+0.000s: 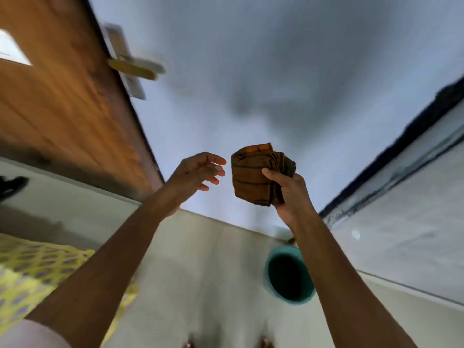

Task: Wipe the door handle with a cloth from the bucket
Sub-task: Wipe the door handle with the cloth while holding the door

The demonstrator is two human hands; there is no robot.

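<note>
My right hand (291, 194) grips a folded brown cloth (253, 174) with dark stripes and an orange edge, held up in front of the wall. Just left of the cloth, my left hand (198, 172) is open with fingers spread, apart from it and holding nothing. The brass lever door handle (135, 67) sticks out from the edge of the wooden door (65, 101) at the upper left, blurred, well above both hands. A teal bucket (288, 301) stands on the floor below my right forearm; its inside looks dark.
A pale grey wall (263, 71) fills the middle. A yellow patterned fabric (32, 267) lies at the lower left. A dark-edged ledge or frame (401, 136) runs along the right. Pale floor tiles (200, 272) lie underfoot, with my toes at the bottom edge.
</note>
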